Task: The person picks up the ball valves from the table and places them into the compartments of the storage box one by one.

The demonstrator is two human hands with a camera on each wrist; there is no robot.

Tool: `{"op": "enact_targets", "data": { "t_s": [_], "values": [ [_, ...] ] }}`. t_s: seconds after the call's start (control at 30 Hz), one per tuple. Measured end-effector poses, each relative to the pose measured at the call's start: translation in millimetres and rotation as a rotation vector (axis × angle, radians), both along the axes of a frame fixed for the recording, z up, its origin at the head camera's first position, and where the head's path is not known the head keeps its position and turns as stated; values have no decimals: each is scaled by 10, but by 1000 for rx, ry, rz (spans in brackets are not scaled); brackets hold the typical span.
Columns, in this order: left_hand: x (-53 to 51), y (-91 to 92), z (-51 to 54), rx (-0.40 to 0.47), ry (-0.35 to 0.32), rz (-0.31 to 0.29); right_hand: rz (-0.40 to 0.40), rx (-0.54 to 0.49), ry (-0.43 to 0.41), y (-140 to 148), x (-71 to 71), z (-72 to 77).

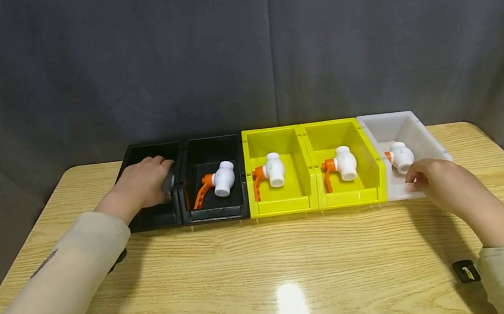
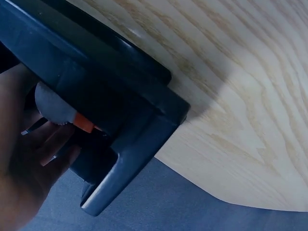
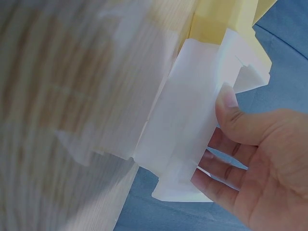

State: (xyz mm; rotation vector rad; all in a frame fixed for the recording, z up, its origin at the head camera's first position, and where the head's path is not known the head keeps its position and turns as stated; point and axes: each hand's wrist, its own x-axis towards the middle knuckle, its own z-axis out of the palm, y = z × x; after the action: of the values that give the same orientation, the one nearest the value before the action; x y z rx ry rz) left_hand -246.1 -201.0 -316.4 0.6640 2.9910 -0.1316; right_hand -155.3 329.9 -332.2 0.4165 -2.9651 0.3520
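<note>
My left hand [image 1: 143, 183] reaches into the leftmost black bin [image 1: 154, 218]. Its fingers curl round a white ball valve [image 2: 54, 105] with an orange handle [image 2: 83, 123], partly hidden by the hand and bin wall. At the right end, my right hand [image 1: 444, 183] is over the front of the white bin [image 1: 389, 125], its fingers loosely bent behind the front wall and its thumb near the wall's upper edge. Just beyond those fingers, another white ball valve [image 1: 402, 157] lies in that bin; the right wrist view hides it.
Between the hands stand a second black bin [image 1: 216, 213] and two yellow bins [image 1: 282, 206] [image 1: 353, 198], each with an orange-handled white valve. The bins form a row on a wooden table [image 1: 233, 282] before a grey curtain [image 1: 213, 46]. A small black device [image 1: 466, 271] is by the right cuff.
</note>
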Motion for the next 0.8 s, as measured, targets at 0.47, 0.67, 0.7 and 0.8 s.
{"op": "enact_targets", "data": {
  "t_s": [0.47, 0.67, 0.7, 0.8],
  "values": [
    [-84, -39, -22, -3, -104, 26, 5, 8, 5, 1, -14, -6],
    [-85, -37, -42, 10, -105, 28, 5, 7, 12, 3, -11, -10],
    [-80, -34, -41, 12, -106, 30, 3, 6, 11, 3, -10, -10],
    [-62, -17, -28, 17, -122, 40, -1, 4, 6, 1, -10, -8]
  ]
}}
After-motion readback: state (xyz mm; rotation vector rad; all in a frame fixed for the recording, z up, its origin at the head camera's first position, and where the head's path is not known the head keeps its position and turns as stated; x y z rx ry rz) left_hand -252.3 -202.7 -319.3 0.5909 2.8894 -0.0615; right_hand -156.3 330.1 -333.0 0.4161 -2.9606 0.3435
